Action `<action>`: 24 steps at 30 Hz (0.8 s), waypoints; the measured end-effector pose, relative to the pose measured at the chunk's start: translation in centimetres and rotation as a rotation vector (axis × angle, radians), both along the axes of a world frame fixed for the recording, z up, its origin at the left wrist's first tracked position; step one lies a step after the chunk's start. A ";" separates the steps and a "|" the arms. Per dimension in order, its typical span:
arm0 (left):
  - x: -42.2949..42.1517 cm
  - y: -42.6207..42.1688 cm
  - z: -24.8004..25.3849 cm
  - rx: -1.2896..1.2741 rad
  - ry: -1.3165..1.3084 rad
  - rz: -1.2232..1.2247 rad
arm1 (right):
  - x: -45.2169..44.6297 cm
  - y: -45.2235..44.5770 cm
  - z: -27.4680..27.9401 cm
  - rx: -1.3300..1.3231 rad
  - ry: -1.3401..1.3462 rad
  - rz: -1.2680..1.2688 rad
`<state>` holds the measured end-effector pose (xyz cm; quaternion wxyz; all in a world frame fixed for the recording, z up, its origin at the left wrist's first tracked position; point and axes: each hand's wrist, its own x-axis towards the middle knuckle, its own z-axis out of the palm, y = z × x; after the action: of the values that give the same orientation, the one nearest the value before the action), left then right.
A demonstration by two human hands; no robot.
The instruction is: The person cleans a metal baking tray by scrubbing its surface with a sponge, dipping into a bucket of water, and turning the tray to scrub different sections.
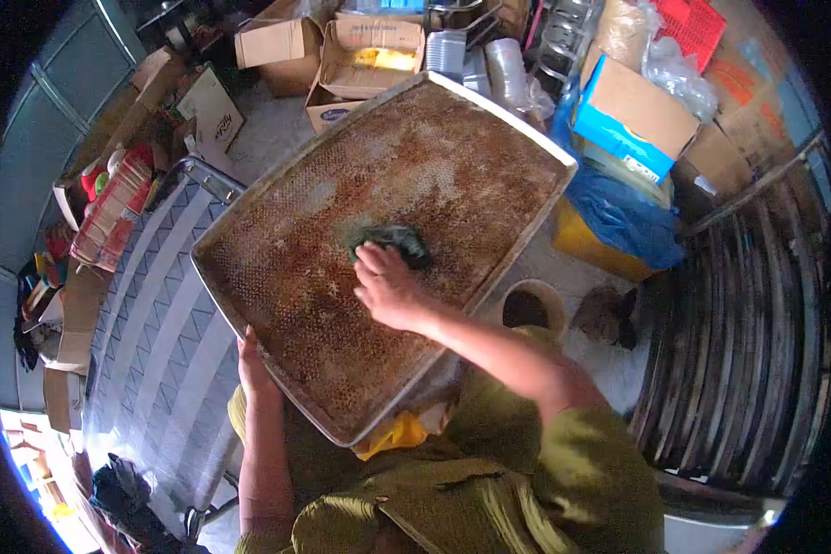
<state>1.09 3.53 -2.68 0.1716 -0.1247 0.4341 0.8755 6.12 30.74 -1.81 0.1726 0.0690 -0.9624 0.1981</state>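
A large rectangular metal tray (415, 185) with a dimpled, brown-stained surface and a pale raised rim lies tilted across the middle of the view. On its surface my right hand (390, 286) presses a dark green cloth (404, 242), fingers curled over the cloth's near edge. My left hand (252, 360) grips the tray's rim at the lower left; its thumb shows on the edge and the other fingers are hidden beneath.
Left stands a table with a striped cover (157, 323). Cardboard boxes (369, 55) line the back. At right are a blue-and-brown box (637, 115), a blue plastic bag (619, 217), a round container (532, 309) and a stack of dark trays (739, 342).
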 end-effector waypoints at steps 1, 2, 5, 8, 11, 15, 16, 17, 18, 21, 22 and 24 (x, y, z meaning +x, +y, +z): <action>0.1 0.1 0.1 0.002 0.013 0.000 | 0.1 -1.0 0.1 -0.080 0.032 0.000; 0.1 0.2 0.3 0.018 0.019 -0.005 | 0.3 -1.0 0.3 -0.042 0.127 -0.011; -0.2 -0.4 -1.1 0.021 0.069 0.003 | 0.6 1.3 1.9 -0.186 -0.271 0.114; 0.2 0.2 -0.1 -0.133 0.023 0.050 | 0.6 3.3 2.9 0.169 -0.259 -0.055; -0.1 0.3 -0.9 -0.097 0.033 0.045 | -0.9 6.5 0.8 0.111 -0.104 -0.054; 0.7 0.9 -0.1 -0.123 0.036 0.101 | -3.1 9.0 -1.3 0.005 0.176 -0.261; 0.4 0.7 -0.3 -0.076 0.011 0.074 | -3.8 8.1 -1.1 -0.052 0.182 -0.266; 0.2 0.6 -0.5 -0.027 -0.013 0.043 | -4.3 7.1 -1.0 -0.107 0.188 -0.277; 0.2 0.4 -0.8 -0.026 -0.018 0.050 | -4.3 6.2 -1.0 -0.239 -0.035 -0.257; 0.7 1.1 1.0 -0.096 -0.011 0.126 | -1.1 -1.7 0.6 -0.223 -0.145 -0.031; 0.3 0.8 -0.1 -0.028 0.006 0.095 | 0.5 -4.7 1.5 -0.442 -0.206 0.100; 0.2 0.8 -1.0 0.045 0.015 0.064 | 2.8 -9.3 2.0 -0.162 -0.280 0.365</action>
<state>1.26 4.32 -3.68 0.1428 -0.1281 0.4113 0.8911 8.87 21.44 0.17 0.0036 0.1994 -0.9296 0.3100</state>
